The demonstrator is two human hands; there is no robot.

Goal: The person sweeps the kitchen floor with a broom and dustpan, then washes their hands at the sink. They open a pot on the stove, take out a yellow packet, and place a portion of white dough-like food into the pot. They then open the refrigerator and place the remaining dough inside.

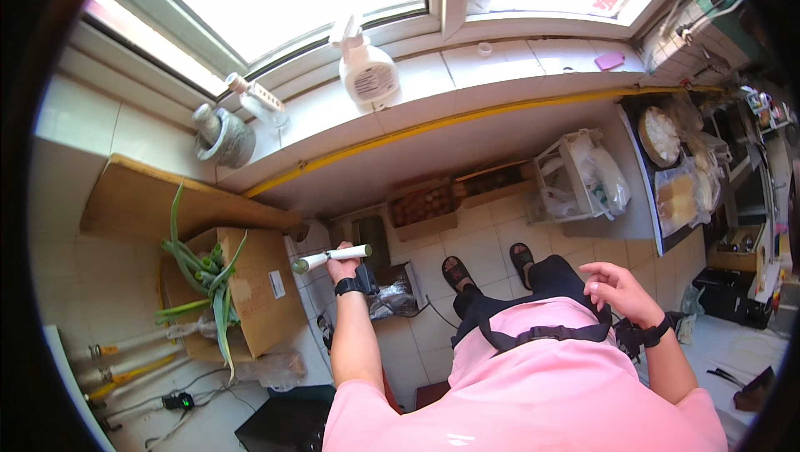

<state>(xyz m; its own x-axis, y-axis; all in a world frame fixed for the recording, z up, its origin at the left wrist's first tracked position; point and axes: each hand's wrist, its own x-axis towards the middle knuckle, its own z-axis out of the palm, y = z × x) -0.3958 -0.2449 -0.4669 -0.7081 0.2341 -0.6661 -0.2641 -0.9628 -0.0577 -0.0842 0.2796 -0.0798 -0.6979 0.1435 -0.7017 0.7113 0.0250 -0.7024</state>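
My left hand is stretched out to the left at about the level of a cardboard box. In its grip are white stalk pieces with greenish ends, which look like cut scallion. The cardboard box stands just left of that hand, with long green scallions sticking out of its top. Held off to the right of my body, my right hand is empty, its fingers apart and slightly bent. Both wrists wear black straps with devices.
A stone mortar, a glass bottle and a white pump bottle line the tiled windowsill. Below runs a yellow pipe. Boxes of round produce and a white rack stand by the wall. A foil-lined box sits on the floor.
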